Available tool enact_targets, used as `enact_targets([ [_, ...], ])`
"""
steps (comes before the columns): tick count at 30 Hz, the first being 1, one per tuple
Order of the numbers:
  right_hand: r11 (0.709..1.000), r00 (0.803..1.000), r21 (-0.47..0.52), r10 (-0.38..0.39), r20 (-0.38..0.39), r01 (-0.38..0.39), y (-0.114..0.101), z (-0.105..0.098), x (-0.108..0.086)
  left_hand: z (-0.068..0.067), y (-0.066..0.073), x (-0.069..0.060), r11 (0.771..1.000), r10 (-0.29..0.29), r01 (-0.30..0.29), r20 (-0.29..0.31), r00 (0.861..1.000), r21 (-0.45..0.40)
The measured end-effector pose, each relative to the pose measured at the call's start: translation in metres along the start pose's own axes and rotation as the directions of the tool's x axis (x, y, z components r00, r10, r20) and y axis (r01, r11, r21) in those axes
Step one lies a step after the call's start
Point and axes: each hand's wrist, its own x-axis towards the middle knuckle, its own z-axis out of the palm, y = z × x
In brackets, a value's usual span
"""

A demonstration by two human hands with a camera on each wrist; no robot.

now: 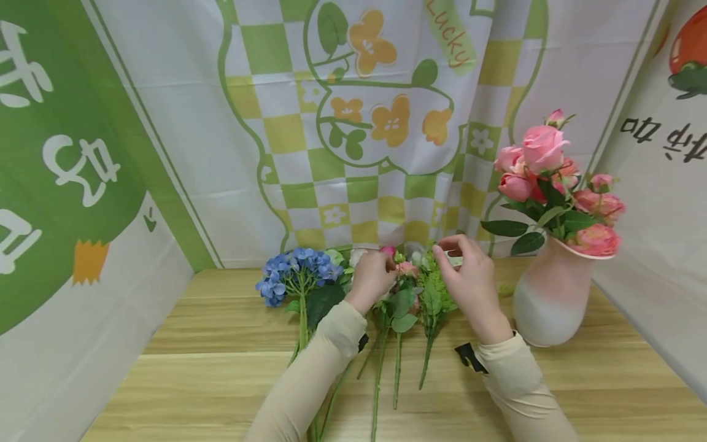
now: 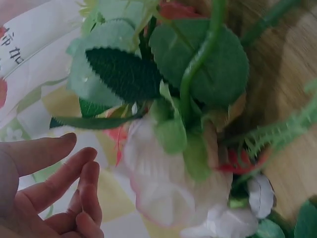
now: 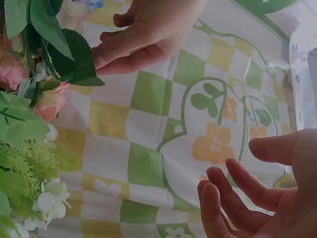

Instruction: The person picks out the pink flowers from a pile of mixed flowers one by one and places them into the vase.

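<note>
Over the middle of a row of artificial flowers, my left hand (image 1: 372, 279) hovers with loosely bent fingers and nothing between them. In the left wrist view, a pale pink-edged white flower (image 2: 168, 183) and a dark green leaf (image 2: 121, 72) are close to its fingertips. My right hand (image 1: 472, 282) is raised beside a light green leafy sprig (image 1: 433, 291), its fingers apart and holding nothing. Pink flowers (image 1: 407, 269) lie between the two hands, partly covered by the left one. A blue hydrangea (image 1: 301, 273) lies to the left.
A pink-and-white vase (image 1: 552, 301) with pink roses (image 1: 544, 147) stands at the right of the wooden table (image 1: 221, 368). Several green stems (image 1: 377, 380) point toward the front edge. A printed checkered cloth (image 1: 293, 135) hangs behind, with cloth walls on both sides.
</note>
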Motion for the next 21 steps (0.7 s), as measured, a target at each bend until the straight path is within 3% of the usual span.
enact_targets([
  [6,1.0,1.0,-0.006,0.003,-0.013,-0.003,0.001,0.0,0.0,0.013,0.004,0.005,0.993,-0.056,0.051,0.045,0.997,0.107],
  [13,1.0,1.0,-0.013,0.002,-0.012,-0.002,0.001,-0.001,0.0,0.026,0.007,0.009,0.968,-0.151,0.132,0.078,0.985,0.214],
  [21,1.0,1.0,0.001,0.023,-0.009,-0.023,0.001,-0.002,0.002,0.035,0.002,0.014,0.95,-0.259,0.234,0.101,0.961,0.206],
])
